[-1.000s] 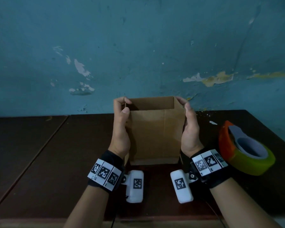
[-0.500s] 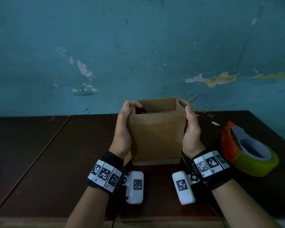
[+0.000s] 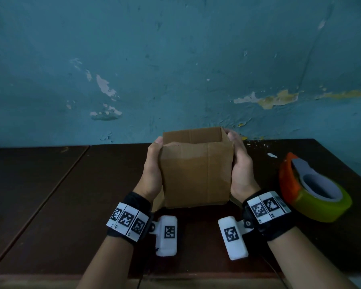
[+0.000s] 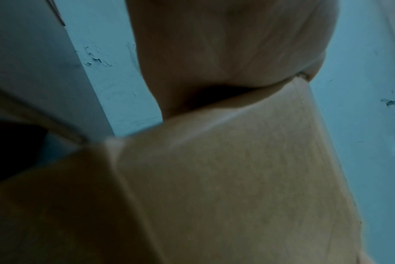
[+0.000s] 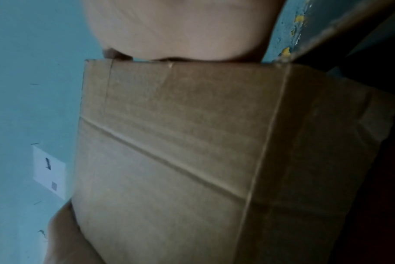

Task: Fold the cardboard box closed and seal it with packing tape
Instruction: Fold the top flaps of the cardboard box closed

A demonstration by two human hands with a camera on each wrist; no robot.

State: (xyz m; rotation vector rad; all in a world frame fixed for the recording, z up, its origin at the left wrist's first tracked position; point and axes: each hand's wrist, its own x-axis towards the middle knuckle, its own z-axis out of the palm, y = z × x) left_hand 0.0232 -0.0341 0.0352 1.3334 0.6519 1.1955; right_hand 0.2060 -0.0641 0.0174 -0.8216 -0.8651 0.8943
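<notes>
A brown cardboard box [image 3: 196,176] stands on the dark table [image 3: 71,205] between my hands. Its top is partly open, and the near flap leans inward over the opening. My left hand [image 3: 153,170] grips the box's left side, thumb at the top near corner. My right hand [image 3: 241,165] grips the right side, with fingers curled over the far right corner. Up close in the left wrist view, my left hand [image 4: 237,44] presses on the box [image 4: 237,178] at its upper edge. The right wrist view shows my right hand [image 5: 180,26] above the box's creased side [image 5: 180,142]. A roll of packing tape [image 3: 315,197] lies to the right.
A peeling blue wall [image 3: 175,59] rises directly behind the table. A seam [image 3: 56,184] runs through the tabletop on the left. The tape roll has an orange holder and sits near the table's right edge. Bare tabletop lies left of the box.
The near flap, upright a second ago, has been bent inward and down. Both hands slid lower along the box's sides with it.
</notes>
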